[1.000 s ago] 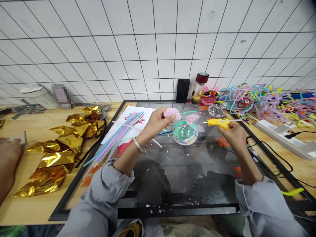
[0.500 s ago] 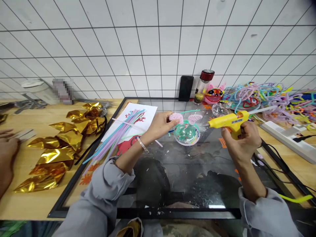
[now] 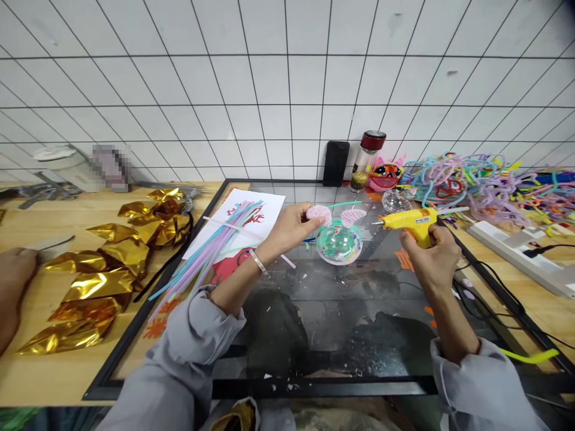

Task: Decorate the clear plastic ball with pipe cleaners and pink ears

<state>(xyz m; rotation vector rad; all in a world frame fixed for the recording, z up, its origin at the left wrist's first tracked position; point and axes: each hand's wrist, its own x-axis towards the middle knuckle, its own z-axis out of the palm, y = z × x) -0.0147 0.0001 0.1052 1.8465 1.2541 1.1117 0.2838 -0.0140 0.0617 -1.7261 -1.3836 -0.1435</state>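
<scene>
My left hand (image 3: 290,227) pinches a small pink fuzzy fan-shaped piece (image 3: 318,214) just left of a clear ball (image 3: 338,242) filled with green and coloured bits. A second pink piece (image 3: 353,215) sits on the ball's top. My right hand (image 3: 429,252) grips a yellow glue gun (image 3: 408,221), nozzle pointing left toward the ball, a short way from it. Both hands hover over a dark glass sheet (image 3: 323,311) with a black frame.
A bundle of pastel pipe cleaners (image 3: 211,248) lies on a white sheet at left. Gold foil pieces (image 3: 103,281) cover the wooden table, near another person's hand (image 3: 13,287). A tangle of coloured pipe cleaners (image 3: 485,185), a power strip (image 3: 521,254), a jar (image 3: 366,158) and a phone (image 3: 336,163) stand behind.
My right hand picked the glue gun up off the glass, raised it, then lowered it slightly with the nozzle aimed at the ball. The left hand stayed by the ball with the pink piece.
</scene>
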